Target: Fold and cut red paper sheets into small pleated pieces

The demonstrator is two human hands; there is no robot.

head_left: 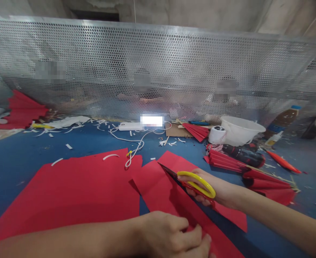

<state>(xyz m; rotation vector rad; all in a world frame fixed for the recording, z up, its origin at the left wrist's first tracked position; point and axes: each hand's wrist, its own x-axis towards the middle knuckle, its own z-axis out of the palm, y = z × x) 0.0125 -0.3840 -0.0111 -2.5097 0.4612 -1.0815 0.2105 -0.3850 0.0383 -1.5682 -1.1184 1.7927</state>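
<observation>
My right hand (214, 190) grips yellow-handled scissors (192, 181), whose blades point up-left into a red paper sheet (158, 182). The blades sit in a slit at the sheet's upper part. My left hand (174, 234) is closed at the bottom of the view, pinching the near end of the same red sheet. A larger red sheet (71, 193) lies flat to the left on the blue table (18, 161).
Folded red paper fans (268, 182) lie at the right, with a white bowl (241, 130), a tape roll (217, 135), a brown bottle (281, 122) and a dark tool (244, 154). A white cable (136, 143) and paper scraps litter the middle. A perforated metal screen (158, 68) stands behind, people sitting beyond it.
</observation>
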